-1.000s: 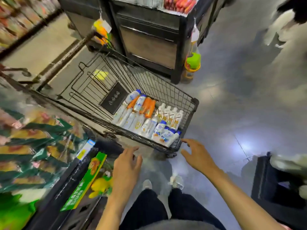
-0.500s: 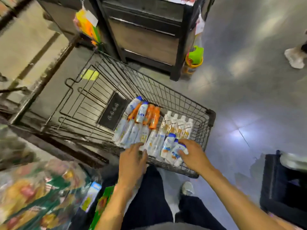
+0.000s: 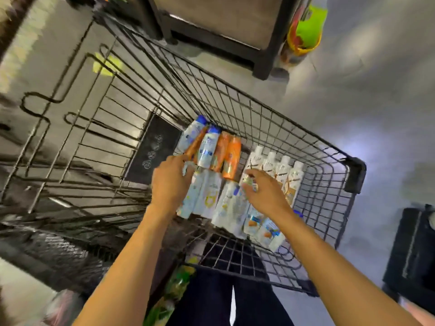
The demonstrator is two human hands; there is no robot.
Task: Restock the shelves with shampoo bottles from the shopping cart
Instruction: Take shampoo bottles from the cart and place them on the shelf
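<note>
Hands first: left hand [image 3: 170, 184] and right hand [image 3: 267, 195] rest on shampoo bottles [image 3: 208, 196] lying in the shopping cart [image 3: 355, 175]; blur hides any grip. Bottles seem stiff, slick, fairly heavy: best wrapped round the mid-body.

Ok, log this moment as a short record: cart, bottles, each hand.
cart: black wire, bottles lying flat in its basket
orange bottles: far side, beside blue-capped white bottles
white-capped bottles: four side by side, right of the orange ones
left hand: inside the cart, on the left white bottles; grip blurred
right hand: inside the cart, over the middle white bottles; grip blurred
</note>
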